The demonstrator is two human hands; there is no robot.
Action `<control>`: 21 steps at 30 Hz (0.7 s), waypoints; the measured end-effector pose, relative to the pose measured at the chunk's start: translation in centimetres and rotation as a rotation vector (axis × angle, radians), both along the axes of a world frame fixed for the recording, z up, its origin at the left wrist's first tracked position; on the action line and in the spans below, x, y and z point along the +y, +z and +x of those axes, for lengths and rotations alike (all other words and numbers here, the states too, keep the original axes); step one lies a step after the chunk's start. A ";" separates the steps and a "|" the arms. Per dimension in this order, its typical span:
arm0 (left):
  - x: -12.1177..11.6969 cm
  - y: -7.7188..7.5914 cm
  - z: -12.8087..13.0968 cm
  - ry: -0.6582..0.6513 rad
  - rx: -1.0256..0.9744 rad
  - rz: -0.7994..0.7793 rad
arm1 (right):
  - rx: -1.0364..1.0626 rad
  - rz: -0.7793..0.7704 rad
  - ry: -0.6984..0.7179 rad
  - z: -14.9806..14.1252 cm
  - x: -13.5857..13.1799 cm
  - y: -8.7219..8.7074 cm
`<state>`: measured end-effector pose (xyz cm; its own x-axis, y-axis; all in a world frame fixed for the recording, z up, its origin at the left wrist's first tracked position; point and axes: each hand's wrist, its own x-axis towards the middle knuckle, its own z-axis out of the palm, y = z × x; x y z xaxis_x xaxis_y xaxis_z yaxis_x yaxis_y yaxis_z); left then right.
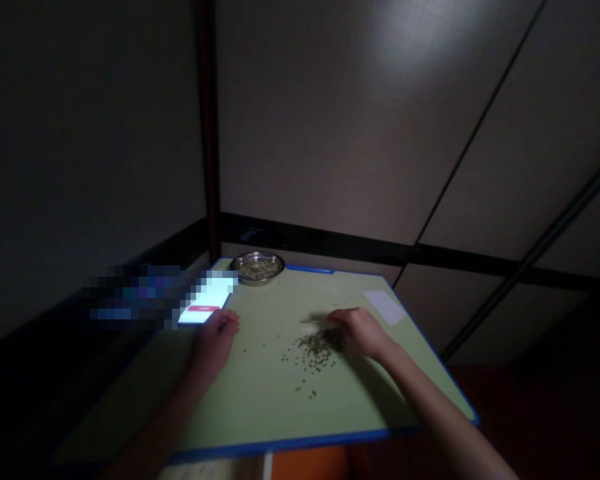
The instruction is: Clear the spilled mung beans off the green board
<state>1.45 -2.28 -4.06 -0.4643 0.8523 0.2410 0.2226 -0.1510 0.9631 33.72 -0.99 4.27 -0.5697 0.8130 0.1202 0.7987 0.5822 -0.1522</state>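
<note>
A loose spread of small dark seeds or beans (316,352) lies on the pale green table top (240,407). Over the right edge of this spread is my right hand (357,330), its fingers pinched together and pointing left; whatever they may hold is too small to make out. My left hand (219,335) rests at the table's left side, beside a lit phone-like screen (207,300), with its fingers curled together. Farther back stands a round metal bowl (257,268) with similar small grains in it.
A white paper or sticker (384,307) lies at the table's right. The table has a blue rim (300,443). Behind it are dark panelled walls (320,147). Below the front edge shows something orange (310,465).
</note>
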 end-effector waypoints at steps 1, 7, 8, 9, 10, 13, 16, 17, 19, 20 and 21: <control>0.0 0.0 0.0 0.000 -0.001 0.001 | 0.029 0.007 -0.013 0.5 -0.3 0.2; 0.1 -0.2 0.2 0.025 -0.010 -0.002 | 0.198 -0.062 -0.049 4.2 -2.8 0.9; 0.1 -0.3 0.2 0.029 -0.011 -0.003 | 0.211 -0.079 -0.045 4.8 -3.2 0.9; 0.2 -0.4 0.2 0.033 -0.014 -0.003 | 0.222 -0.097 -0.034 5.4 -3.5 0.8; 0.2 -0.4 0.3 0.036 -0.016 -0.004 | 0.230 -0.122 -0.016 5.8 -3.7 0.7; 0.2 -0.4 0.3 0.038 -0.030 0.001 | 0.232 -0.201 0.033 6.4 -3.9 0.1; 0.1 -0.5 0.3 0.036 -0.054 0.012 | 0.233 -0.209 0.038 5.8 -3.5 -0.7; 0.2 -0.5 0.2 0.035 -0.063 0.018 | 0.243 -0.197 0.041 5.4 -3.3 -1.0; 0.2 -0.6 0.2 0.036 -0.083 0.031 | 0.264 -0.167 0.044 4.7 -2.7 -1.3; 0.2 -0.5 0.1 0.037 -0.095 0.038 | 0.271 -0.149 0.039 4.3 -2.5 -1.4; 0.1 -0.5 0.1 0.038 -0.109 0.046 | 0.273 -0.133 0.031 4.1 -2.3 -1.4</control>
